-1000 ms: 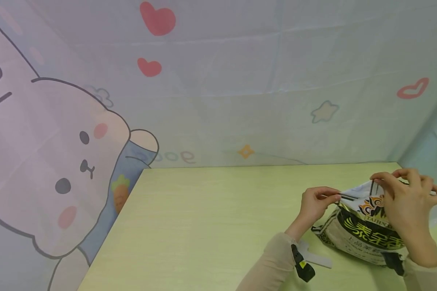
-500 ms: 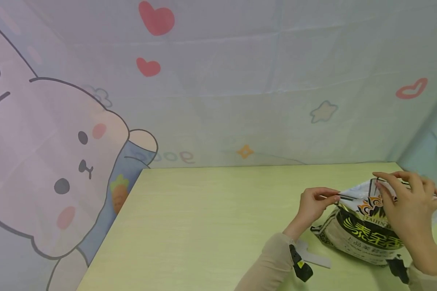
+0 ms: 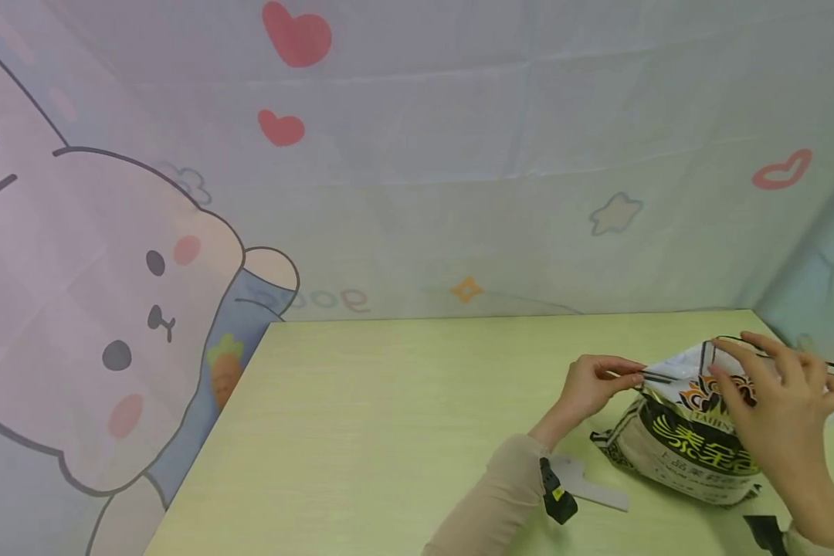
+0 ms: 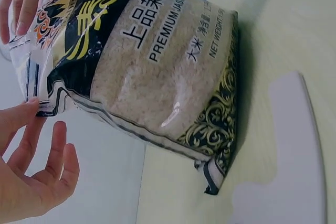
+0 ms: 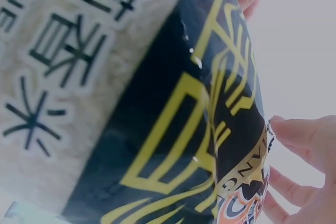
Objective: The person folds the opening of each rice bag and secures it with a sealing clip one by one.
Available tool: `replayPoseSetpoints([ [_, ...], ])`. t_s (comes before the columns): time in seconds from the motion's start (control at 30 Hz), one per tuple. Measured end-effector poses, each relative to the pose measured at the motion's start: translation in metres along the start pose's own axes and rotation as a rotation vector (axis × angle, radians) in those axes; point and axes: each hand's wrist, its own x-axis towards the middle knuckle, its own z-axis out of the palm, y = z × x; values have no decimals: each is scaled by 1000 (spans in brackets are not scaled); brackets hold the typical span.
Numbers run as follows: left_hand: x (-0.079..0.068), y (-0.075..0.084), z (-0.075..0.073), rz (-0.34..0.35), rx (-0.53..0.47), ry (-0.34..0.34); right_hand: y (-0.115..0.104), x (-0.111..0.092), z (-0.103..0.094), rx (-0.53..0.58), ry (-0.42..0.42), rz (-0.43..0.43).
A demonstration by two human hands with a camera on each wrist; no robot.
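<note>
A clear bag of rice (image 3: 698, 463) with a black and gold band sits at the right of the table, its white top raised. My left hand (image 3: 591, 390) pinches the top left corner between thumb and index finger; its other fingers are loosely bent, as the left wrist view shows. At the upper edge, my right hand (image 3: 781, 398) holds the white top, thumb on the front and bent fingers spread over the rim. In the right wrist view the bag's printed front (image 5: 168, 108) fills most of the picture, with the right thumb (image 5: 294, 132) against its edge.
A flat, white, L-shaped piece (image 3: 591, 490) lies on the pale yellow-green table (image 3: 389, 432) just left of the bag, below my left wrist. Behind the table hangs a cloth backdrop (image 3: 417, 193) printed with hearts and a cartoon rabbit.
My left forearm has shifted slightly left, its hand still at the corner. The right hand's fingers have spread a little along the top, and the right wrist has moved down and right.
</note>
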Motion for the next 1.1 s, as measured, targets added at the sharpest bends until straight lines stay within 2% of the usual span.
replayPoseSetpoints([
  [0.2, 0, -2, -1, 6, 5, -26, 0, -7, 1, -1, 7, -27],
  [0.5, -2, -1, -2, 4, -5, -30, -6, -17, 0, 0, 9, -65],
  [0.8, -3, 0, -4, 27, -11, -33, -13, -26, -1, 21, 18, -53],
  [1.1, -3, 1, -5, 27, 4, -14, -14, -34, 2, 62, 67, -53],
])
